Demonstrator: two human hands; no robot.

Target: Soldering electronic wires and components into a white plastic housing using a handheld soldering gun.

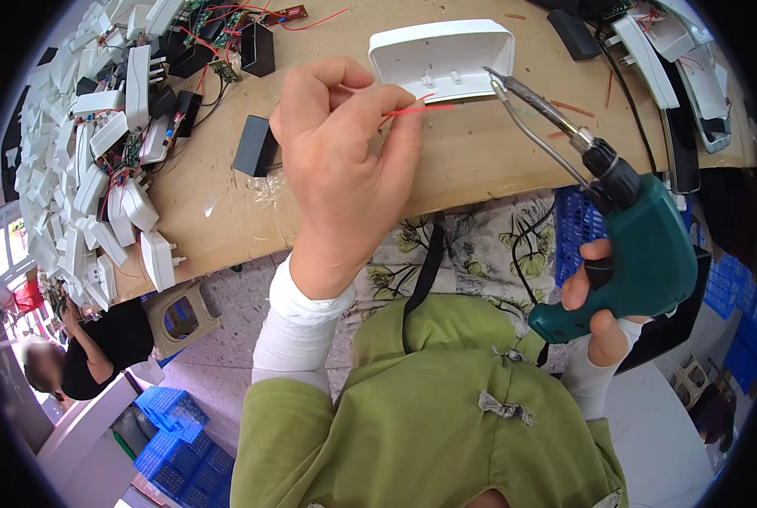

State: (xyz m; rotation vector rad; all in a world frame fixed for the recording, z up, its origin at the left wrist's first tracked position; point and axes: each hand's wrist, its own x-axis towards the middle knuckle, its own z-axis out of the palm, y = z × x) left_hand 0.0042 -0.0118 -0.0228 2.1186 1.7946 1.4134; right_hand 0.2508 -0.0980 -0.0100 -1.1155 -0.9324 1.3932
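Note:
My left hand (345, 161) is raised over the bench, thumb and forefinger pinching thin red wires (429, 108) whose ends stick out to the right. My right hand (576, 289) grips a dark green soldering gun (656, 245), one finger lying by its black trigger. The gun's metal tip and the curved feed tube beside it point up and left, in front of a white plastic housing (439, 42). That housing stands open toward me just beyond the wires. Left of my wrist lies a small black box (254, 146), partly behind the hand.
A large heap of white plug-in housings (74, 186) covers the bench's left side. Circuit boards with red wires (226, 34) lie at the back left. More white housings (649, 63) and a black cable sit at the right. A person (99, 347) is at the lower left, near blue crates (179, 449).

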